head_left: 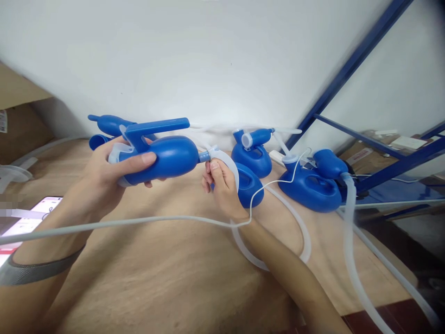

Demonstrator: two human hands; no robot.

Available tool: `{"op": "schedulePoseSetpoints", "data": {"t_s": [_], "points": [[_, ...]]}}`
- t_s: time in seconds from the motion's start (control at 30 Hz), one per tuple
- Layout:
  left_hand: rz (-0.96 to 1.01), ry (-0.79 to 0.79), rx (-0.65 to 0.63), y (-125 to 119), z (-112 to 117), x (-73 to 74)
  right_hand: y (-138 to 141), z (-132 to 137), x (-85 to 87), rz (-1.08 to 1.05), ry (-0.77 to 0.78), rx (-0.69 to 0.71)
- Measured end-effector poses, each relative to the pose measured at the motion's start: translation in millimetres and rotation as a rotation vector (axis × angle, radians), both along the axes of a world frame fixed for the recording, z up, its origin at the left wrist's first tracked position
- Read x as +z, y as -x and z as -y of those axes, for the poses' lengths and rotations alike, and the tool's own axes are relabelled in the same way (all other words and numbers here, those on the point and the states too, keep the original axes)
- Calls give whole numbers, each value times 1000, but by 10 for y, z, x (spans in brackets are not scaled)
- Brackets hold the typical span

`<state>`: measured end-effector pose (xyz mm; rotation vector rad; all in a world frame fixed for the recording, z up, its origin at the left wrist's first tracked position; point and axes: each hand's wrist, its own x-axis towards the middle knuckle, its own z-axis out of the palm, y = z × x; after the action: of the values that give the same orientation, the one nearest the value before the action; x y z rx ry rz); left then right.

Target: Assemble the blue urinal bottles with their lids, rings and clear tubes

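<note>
My left hand point(114, 169) is wrapped round a blue plastic urinal head point(175, 155), lifted above the table. It has a blue handle along its top and a whitish translucent cap at its left end. From its right end a narrow spout runs into a translucent hose point(227, 160). My right hand point(222, 183) pinches the hose close to that joint. The hose curves behind my right wrist and loops on the table. Behind my right hand stands a blue jug-shaped bottle point(249, 188), partly hidden.
More blue bottles point(309, 192) with hoses stand at the right, near a blue metal frame point(354, 60). Blue parts point(113, 124) lie at the back left. A thin white cable point(149, 220) crosses in front of both arms. A lit phone point(38, 218) lies on the brown table point(167, 278).
</note>
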<state>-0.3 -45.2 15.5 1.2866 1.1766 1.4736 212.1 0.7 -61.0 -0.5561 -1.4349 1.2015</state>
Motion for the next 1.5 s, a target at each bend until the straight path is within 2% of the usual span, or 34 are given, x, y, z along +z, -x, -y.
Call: {"op": "schedulePoseSetpoints", "data": {"t_s": [0.77, 1.0, 1.27, 1.5], "points": [[9, 0, -56, 56, -10, -62, -3, -19, -10, -1, -14, -4], [-74, -25, 51, 55, 75, -31, -19, -26, -22, 18, -35, -24], [-94, -16, 45, 33, 108, -15, -1, -22, -52, 45, -48, -37], [-113, -50, 32, 89, 85, -69, 24, -9, -45, -21, -32, -35]]}}
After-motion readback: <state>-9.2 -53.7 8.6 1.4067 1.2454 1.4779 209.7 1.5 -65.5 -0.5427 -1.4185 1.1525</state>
